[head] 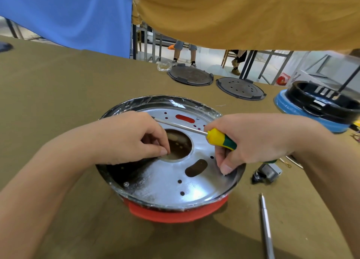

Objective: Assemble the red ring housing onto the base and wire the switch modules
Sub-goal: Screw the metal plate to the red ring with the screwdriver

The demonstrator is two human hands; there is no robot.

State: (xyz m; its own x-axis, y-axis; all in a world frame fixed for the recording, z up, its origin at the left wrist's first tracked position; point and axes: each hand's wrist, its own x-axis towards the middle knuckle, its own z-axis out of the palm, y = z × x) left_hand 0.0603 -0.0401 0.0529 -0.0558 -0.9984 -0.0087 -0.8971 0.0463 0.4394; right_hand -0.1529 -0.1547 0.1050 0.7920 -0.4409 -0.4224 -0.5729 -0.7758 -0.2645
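Note:
A shiny metal base plate (pixel 161 182) with a round centre hole and several small holes lies upside down on the red ring housing (pixel 175 215). My left hand (pixel 126 137) rests on the plate at the centre hole's left edge, fingers curled with the tips pinched together; what they pinch is hidden. My right hand (pixel 251 139) grips a yellow and green screwdriver (pixel 220 138), its shaft lying across the plate toward my left hand. The right thumb tip touches the plate's right rim.
A small grey and black switch module (pixel 266 173) lies right of the plate. A thin metal rod (pixel 266 227) lies at the front right. Two dark round lids (pixel 190 75) (pixel 240 88) and a blue and black housing (pixel 319 107) stand at the back.

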